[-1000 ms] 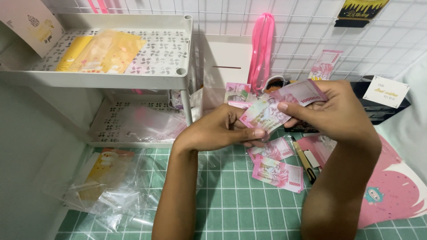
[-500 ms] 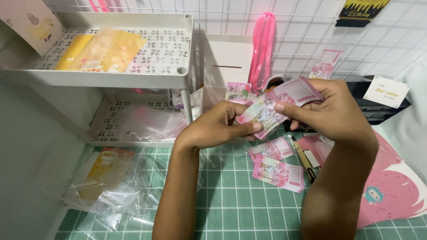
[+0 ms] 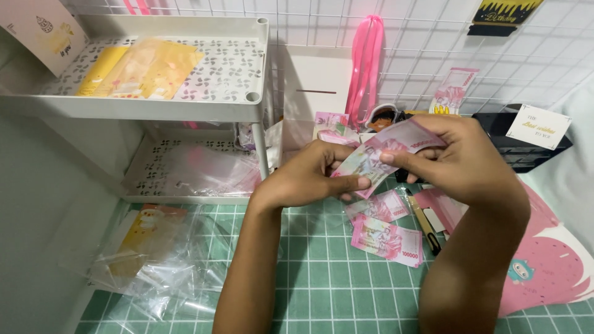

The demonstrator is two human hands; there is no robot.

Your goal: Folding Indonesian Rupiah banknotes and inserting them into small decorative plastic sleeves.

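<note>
Both my hands hold one pink banknote above the green cutting mat. My left hand pinches its lower left end between thumb and fingers. My right hand grips its upper right part, thumb pressed on the face. Under the hands, more pink banknotes lie loose on the mat. Part of the held note is hidden by my fingers.
A white two-tier shelf stands at the left with yellow packets on top. Clear plastic sleeves lie at the lower left. A utility knife lies by the notes. Pink ribbon hangs on the wire grid; a pink card is at the right.
My hands and the held banknote have barely shifted; the right thumb slid slightly along the note. Nothing else moved.
</note>
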